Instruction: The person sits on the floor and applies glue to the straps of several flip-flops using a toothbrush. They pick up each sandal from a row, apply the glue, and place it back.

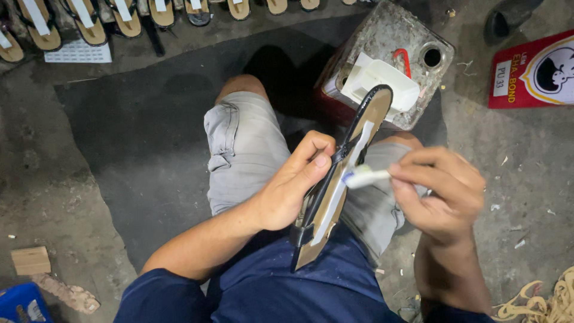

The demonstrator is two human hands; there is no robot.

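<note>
My left hand (296,185) grips a sandal (344,179) with a tan insole, black edge and black straps, holding it tilted over my lap with a white paper strip along its middle. My right hand (442,191) holds a small white brush (365,176) whose blurred tip touches the sandal's strap area. Just beyond the sandal's toe stands a dirty square metal can (391,45) with a white plastic container (382,84) resting on top.
A row of finished sandals (89,21) lies along the top left on the concrete floor. A red tin lid (532,72) lies at the right, a wood block (30,260) at the lower left, and tan scraps (538,302) at the lower right.
</note>
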